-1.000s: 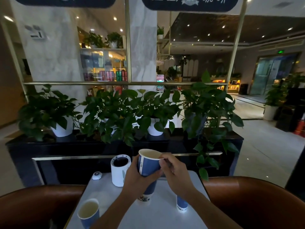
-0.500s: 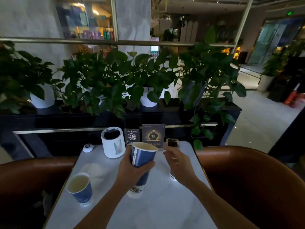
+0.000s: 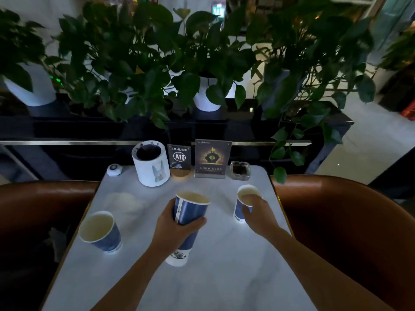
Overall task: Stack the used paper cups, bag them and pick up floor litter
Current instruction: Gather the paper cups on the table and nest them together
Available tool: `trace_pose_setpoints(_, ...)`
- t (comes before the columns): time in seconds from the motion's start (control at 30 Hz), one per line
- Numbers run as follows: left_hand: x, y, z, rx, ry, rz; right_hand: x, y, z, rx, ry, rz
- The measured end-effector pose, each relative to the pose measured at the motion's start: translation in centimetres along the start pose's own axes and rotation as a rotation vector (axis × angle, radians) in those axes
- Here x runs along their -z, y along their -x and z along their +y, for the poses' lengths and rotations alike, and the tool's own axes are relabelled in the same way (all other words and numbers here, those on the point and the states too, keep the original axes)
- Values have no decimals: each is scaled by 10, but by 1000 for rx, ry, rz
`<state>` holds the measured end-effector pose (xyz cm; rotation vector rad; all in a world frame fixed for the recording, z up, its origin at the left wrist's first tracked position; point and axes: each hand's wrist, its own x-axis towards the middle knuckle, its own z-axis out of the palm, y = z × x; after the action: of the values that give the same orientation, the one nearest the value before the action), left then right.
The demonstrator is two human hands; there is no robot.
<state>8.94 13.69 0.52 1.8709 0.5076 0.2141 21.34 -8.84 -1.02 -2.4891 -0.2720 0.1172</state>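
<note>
My left hand (image 3: 177, 230) is wrapped around a stack of blue paper cups (image 3: 189, 213) held upright over the middle of the white table (image 3: 224, 277); the bottom of the stack shows white below my palm. To the right, my right hand (image 3: 258, 212) closes its fingers over the rim and side of a single blue paper cup (image 3: 247, 194) standing near the table's right edge. Another blue paper cup (image 3: 98, 231), empty and pale inside, stands alone at the table's left edge. A crumpled white napkin (image 3: 124, 202) lies behind it.
Along the table's far edge stand a white ceramic holder (image 3: 152, 169), an A10 table sign (image 3: 179, 159), a dark menu card (image 3: 213, 159), a glass ashtray (image 3: 239, 170) and a small white call button (image 3: 114, 169). Brown leather seats (image 3: 336, 209) flank the table. Potted plants (image 3: 202, 63) line a black ledge behind.
The view has tilted down onto the table. My right hand left the held stack and moved right onto the single cup. The left hand keeps holding the stack.
</note>
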Motion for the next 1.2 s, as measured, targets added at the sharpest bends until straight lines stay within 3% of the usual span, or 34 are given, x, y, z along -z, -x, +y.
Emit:
trace_pose_setpoints(0.4,-7,-13,-32,109,-66,-32,-20,-30,14,125,284,-4)
trace_pose_setpoints(1.2,-10,-2,-49,168,-31,-81,-31,-30,17,109,328,11)
